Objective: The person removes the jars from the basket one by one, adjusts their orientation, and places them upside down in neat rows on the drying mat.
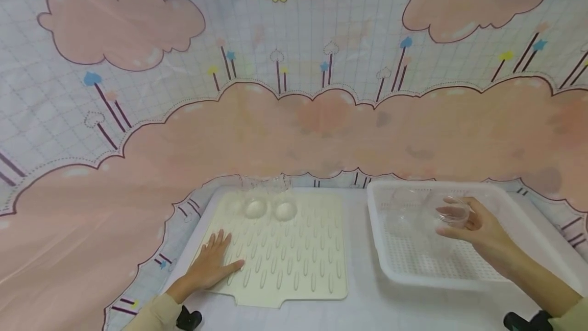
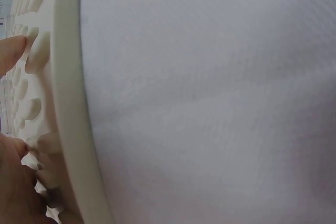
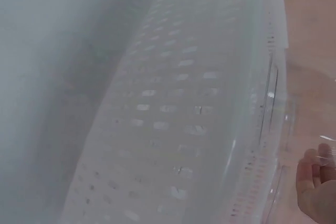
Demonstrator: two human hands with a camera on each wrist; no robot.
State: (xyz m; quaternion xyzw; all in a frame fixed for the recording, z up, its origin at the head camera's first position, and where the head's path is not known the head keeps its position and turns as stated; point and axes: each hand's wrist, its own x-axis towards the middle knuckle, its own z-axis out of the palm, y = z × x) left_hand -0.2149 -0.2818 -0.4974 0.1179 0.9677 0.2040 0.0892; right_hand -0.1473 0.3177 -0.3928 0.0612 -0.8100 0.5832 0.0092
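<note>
My left hand (image 1: 209, 264) rests with straight, spread fingers on the near left part of a cream draining mat (image 1: 294, 290) with raised oval ridges. Its fingers (image 2: 11, 51) show at the left border of the left wrist view, over the ridges. At the back of the mat stand two clear cups (image 1: 255, 208), side by side. My right hand (image 1: 482, 231) grips another clear cup (image 1: 454, 214) over the white perforated basket (image 1: 441, 286). More clear cups (image 1: 405, 206) are in the basket, to the left of that hand.
White cloth (image 1: 360, 249) lies under the mat and basket. Behind them hangs a pink and white printed backdrop (image 1: 294, 132) with clouds. The basket's raised walls surround the cups at the right.
</note>
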